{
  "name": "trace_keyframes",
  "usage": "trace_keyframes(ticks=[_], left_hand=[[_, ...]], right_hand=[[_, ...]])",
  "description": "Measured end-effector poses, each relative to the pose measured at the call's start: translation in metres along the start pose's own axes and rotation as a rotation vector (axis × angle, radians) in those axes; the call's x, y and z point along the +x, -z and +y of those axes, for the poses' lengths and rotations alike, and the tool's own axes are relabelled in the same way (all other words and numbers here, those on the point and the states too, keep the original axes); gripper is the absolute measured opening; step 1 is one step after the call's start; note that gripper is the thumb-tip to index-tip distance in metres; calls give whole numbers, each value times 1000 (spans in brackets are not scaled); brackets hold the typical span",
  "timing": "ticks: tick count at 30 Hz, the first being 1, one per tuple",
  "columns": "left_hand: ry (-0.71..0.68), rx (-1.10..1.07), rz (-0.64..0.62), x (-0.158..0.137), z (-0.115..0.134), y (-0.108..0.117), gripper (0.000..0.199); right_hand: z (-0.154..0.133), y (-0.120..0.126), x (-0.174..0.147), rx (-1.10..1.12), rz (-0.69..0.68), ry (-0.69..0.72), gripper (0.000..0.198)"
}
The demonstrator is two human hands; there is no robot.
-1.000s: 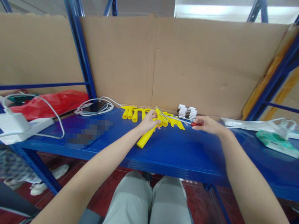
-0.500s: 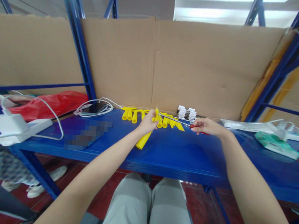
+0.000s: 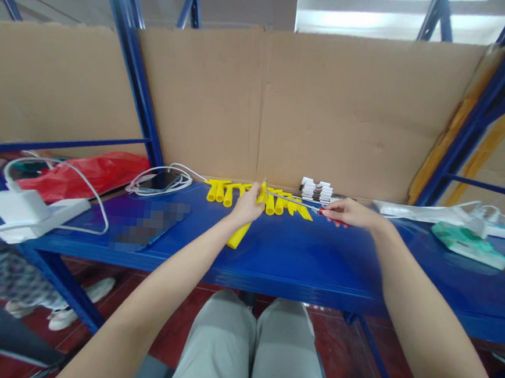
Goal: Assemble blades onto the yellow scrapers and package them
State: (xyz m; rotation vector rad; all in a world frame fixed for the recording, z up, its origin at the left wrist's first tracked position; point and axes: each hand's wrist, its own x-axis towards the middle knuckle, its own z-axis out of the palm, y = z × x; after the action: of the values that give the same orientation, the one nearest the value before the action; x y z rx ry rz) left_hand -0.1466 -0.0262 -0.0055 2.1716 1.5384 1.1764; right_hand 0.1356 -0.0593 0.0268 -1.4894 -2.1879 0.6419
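Since half a second ago the left hand (image 3: 247, 207) has lowered a little with its yellow plastic tube (image 3: 241, 230), and the right hand (image 3: 345, 212) has drawn slightly nearer to it; the rest of the shelf is unchanged. Its grip is closed around the upper part of the tube, which slants down and to the left so that its lower end rests on the blue shelf (image 3: 299, 262). The right hand's grip is closed on the red handle of a screwdriver (image 3: 297, 203), whose thin metal shaft runs leftward to the top end of the tube; whether the tip is inside the part cannot be told.

Just behind the hands lies a row of yellow plastic parts (image 3: 252, 192) against the cardboard backing (image 3: 329, 107), with a stack of small white clips (image 3: 317, 190) beside them on the right. Farther left are a coiled white cable (image 3: 159, 183), a red plastic bag (image 3: 82, 177) and a white charger block (image 3: 17, 208). On the right side of the shelf sits a green packet (image 3: 469, 243), well apart from the hands. The person's knees in grey trousers show below the shelf edge.
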Motion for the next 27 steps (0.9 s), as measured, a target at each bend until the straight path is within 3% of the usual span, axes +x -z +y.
trace_keyframes(ticks=[8,19,27], left_hand=[[42,85,-14,1,-1,5,30],[54,61,3,1,-1,7,29],[78,67,-2,2,-2,6,30]], right_hand=[[5,-15,17,-149,303,173,36],[-2,-16,9,-228,165,196,37],[2,-22,15,-218,337,195,23]])
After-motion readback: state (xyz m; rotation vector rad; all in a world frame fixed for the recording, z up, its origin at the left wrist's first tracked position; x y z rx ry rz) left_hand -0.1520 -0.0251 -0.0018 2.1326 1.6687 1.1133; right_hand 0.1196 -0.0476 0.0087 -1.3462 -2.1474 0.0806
